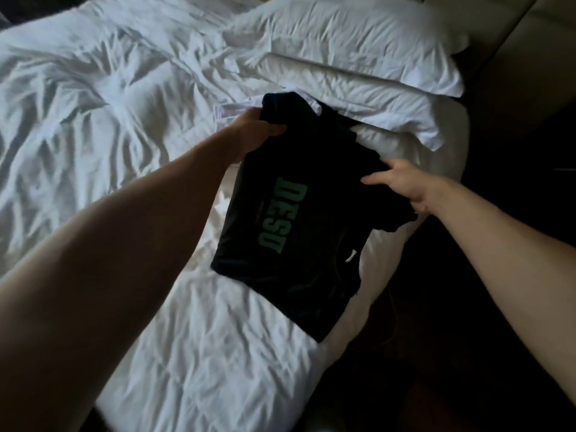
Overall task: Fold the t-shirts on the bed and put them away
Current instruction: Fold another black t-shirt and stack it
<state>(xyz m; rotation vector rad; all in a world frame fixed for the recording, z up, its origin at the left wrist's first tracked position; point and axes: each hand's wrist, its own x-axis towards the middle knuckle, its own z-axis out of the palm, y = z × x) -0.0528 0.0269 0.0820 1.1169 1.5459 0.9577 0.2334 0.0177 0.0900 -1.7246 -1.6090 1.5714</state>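
Near the bed's (218, 353) right edge, a black t-shirt (311, 244) with green lettering lies partly folded on the white duvet (78, 135), its far end lifted. The right hand (402, 185) pinches its right side with curled fingers, and the left hand (258, 129) grips the far left corner. Beyond it, white fabric (230, 113), perhaps another shirt, peeks out by the pillows (358, 63); the folding looks unfinished, and putting away remains.

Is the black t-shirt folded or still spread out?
Partly folded: the black t-shirt forms a compact rectangle, layers doubled, left hand and right hand gripping its far edge.
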